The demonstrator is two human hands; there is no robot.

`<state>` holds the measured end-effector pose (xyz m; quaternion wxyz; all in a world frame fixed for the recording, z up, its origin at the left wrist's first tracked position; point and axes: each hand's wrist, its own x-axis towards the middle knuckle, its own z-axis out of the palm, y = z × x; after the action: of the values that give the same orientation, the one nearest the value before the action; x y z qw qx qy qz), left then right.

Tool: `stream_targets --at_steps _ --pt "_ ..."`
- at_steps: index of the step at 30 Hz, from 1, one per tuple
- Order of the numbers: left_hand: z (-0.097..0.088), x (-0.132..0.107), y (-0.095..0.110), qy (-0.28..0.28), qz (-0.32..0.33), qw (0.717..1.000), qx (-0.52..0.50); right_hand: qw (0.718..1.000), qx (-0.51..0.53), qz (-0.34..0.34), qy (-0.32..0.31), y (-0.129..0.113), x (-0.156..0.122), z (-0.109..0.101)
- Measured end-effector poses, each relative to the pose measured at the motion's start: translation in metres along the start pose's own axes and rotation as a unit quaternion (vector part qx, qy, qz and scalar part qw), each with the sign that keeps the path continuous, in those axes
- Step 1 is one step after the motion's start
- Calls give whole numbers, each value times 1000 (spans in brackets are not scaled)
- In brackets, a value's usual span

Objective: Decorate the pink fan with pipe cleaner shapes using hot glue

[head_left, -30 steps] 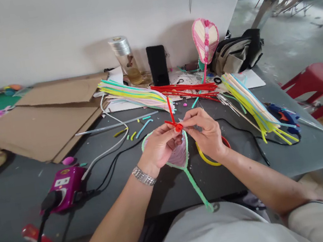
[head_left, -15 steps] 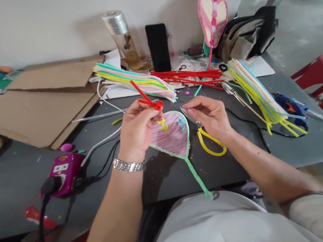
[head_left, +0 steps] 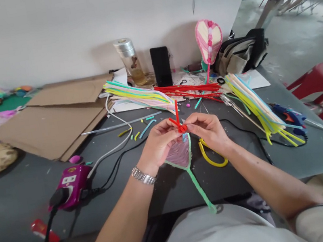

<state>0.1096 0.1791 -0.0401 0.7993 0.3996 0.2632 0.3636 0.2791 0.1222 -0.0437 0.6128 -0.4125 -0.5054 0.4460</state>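
A red pipe cleaner is coiled into a small knot, with two loose ends sticking up from it. My left hand pinches it from the left between thumb and fingers. From the other side, my right hand is closed on the same coil with its fingertips. Below my hands lies a fan-shaped piece of mauve pipe cleaners with a green rim and handle; my hands hide its upper part. Yellow-handled scissors lie beside it under my right hand, their blades hidden.
Pipe cleaner bundles lie behind, with red ones and another bundle rightward. A bottle, phone and pink fan stand by the wall. Cardboard and a purple power socket are left; a glue gun is right.
My left hand has brought the red coil rightward, and my right hand, earlier apart from it near the scissors, now grips it too. The camera view has tilted up slightly.
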Motion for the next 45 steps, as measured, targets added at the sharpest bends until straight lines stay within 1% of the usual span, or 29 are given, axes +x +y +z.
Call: stream_targets --at_steps 4,9,11,14,17,19,24,31,34,38,40,42,44,45 --pt "1 -1 2 -7 -6 1000 7 1000 22 16 -6 -4 0 0" --pt "1 -1 3 -53 -42 997 -28 998 35 39 -28 -8 3 2" --pt "1 -1 2 -57 -64 995 -48 999 27 30 -27 -8 2 3" --pt "1 -1 -1 -58 -96 990 -86 1000 -11 -3 -19 -6 -1 3" --pt "2 0 -7 -64 -112 983 -131 998 -50 -31 -21 -4 -2 1" --pt "4 1 -10 -52 -117 980 -151 999 -44 -25 -16 -4 -2 0" --pt "8 1 -13 -5 -125 977 -171 998 44 54 -8 -8 1 2" --pt "9 0 -10 16 -130 979 -159 994 46 100 -2 -15 3 5" --pt "9 0 -10 9 -138 977 -162 994 41 104 -11 -15 3 3" --pt "9 0 -11 -10 -141 974 -176 996 35 83 -15 -15 3 2" --pt "9 0 -14 -9 -150 972 -182 996 36 75 -11 -14 3 1" --pt "10 0 -16 1 -154 974 -168 996 39 80 -3 -14 3 2" --pt "12 0 -18 15 -125 983 -133 995 39 93 7 -13 4 2" --pt "14 -1 -18 24 -94 990 -107 994 36 98 14 -13 4 3"
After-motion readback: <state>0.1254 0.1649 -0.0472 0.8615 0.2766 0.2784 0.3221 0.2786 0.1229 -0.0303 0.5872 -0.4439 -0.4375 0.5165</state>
